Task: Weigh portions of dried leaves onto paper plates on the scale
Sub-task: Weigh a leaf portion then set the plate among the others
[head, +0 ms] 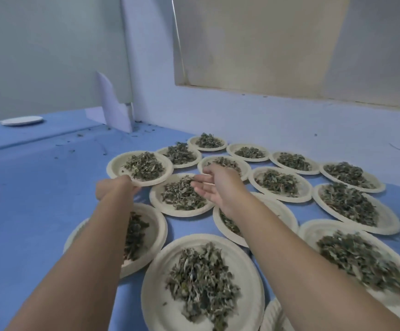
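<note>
Several paper plates heaped with dried green leaves cover the blue tabletop (27, 187). My left hand (113, 187) grips the near rim of one filled paper plate (115, 167) at the left of the group. The pile of dried leaves (144, 167) lies on that plate. My right hand (218, 185) hovers open, fingers spread, above another filled plate (156, 199) in the middle, with nothing in it. No scale is in view.
An empty white plate (22, 120) sits far left by the wall. A folded white paper (113, 108) leans in the corner. Leaf crumbs are scattered on the blue surface. A white wall and a window ledge (289, 96) bound the far side.
</note>
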Demonstrator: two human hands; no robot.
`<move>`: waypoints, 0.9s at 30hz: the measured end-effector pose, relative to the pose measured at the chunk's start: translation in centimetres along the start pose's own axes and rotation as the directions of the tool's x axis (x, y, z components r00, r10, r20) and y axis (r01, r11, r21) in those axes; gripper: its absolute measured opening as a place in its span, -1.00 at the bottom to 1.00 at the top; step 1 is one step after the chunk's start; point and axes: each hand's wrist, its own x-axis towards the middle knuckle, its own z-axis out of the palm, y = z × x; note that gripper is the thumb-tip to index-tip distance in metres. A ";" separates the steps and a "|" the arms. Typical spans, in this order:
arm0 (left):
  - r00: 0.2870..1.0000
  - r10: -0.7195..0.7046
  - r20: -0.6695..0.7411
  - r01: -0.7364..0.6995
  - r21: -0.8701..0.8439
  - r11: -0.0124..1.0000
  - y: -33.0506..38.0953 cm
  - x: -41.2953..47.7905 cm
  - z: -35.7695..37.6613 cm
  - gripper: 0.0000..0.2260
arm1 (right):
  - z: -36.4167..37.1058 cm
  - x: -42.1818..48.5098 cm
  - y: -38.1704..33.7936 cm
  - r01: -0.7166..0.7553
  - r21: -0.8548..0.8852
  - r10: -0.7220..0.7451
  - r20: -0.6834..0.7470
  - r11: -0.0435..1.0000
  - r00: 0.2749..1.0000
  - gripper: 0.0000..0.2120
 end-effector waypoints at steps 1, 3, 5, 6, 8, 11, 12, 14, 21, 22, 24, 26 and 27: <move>1.000 0.006 -0.003 -0.006 0.001 1.000 0.1 0.6 -0.4 -0.89 | 0.0 0.2 0.1 -0.003 0.000 0.003 0.002 1.000 1.000 -0.87; 0.996 -0.015 -0.094 0.019 0.039 0.999 0.2 1.7 -1.0 -0.79 | 0.0 0.4 0.4 -0.006 0.004 0.006 -0.003 1.000 1.000 -0.89; 0.989 -0.055 -0.137 0.062 0.047 0.997 0.5 2.2 -1.0 -0.78 | 0.0 0.7 0.7 -0.005 0.018 0.005 -0.005 1.000 1.000 -0.92; 0.992 -0.060 -0.115 0.068 0.066 0.995 0.6 2.5 -0.9 -0.80 | 0.0 0.8 0.8 -0.005 0.026 0.005 -0.002 1.000 1.000 -0.92; 0.998 -0.060 -0.035 0.064 0.122 0.990 0.6 2.8 -0.8 -0.84 | 0.1 1.0 1.2 -0.004 0.026 0.004 0.006 1.000 1.000 -0.93; 0.995 -0.090 -0.051 0.098 0.182 0.978 0.8 2.7 -0.4 -0.80 | 0.3 1.1 1.7 -0.002 0.017 0.002 0.001 1.000 1.000 -0.91; 0.995 -0.087 -0.055 0.096 0.206 0.974 0.9 2.8 -0.2 -0.75 | 0.3 1.1 1.7 -0.002 0.015 0.002 -0.001 1.000 1.000 -0.90; 0.994 -0.103 -0.030 0.107 0.252 0.962 1.3 2.3 0.1 -0.67 | 0.2 1.0 1.6 0.000 0.006 0.000 -0.004 1.000 1.000 -0.88; 0.983 -0.173 0.065 0.143 0.324 0.935 2.2 0.7 0.1 -0.85 | -0.3 -0.3 1.1 0.014 -0.031 -0.015 -0.018 0.999 1.000 -0.83; 0.987 -0.126 0.097 0.089 0.324 0.942 2.1 0.7 0.4 -0.87 | -0.4 -0.6 0.9 0.019 -0.033 -0.019 -0.021 0.999 1.000 -0.81; 0.990 -0.038 0.139 -0.012 0.341 0.940 2.0 0.4 0.6 -0.71 | -0.7 -1.2 0.4 0.028 -0.031 -0.029 -0.025 0.999 0.999 -0.80; 0.986 -0.039 0.164 -0.026 0.377 0.926 2.2 -0.2 1.1 -0.62 | -1.1 -1.8 0.0 0.032 -0.021 -0.032 -0.030 0.999 0.999 -0.79; 0.985 -0.047 0.167 -0.020 0.378 0.925 2.5 -1.1 1.5 -0.61 | -1.4 -2.1 -0.3 0.033 -0.015 -0.033 -0.031 0.999 0.999 -0.80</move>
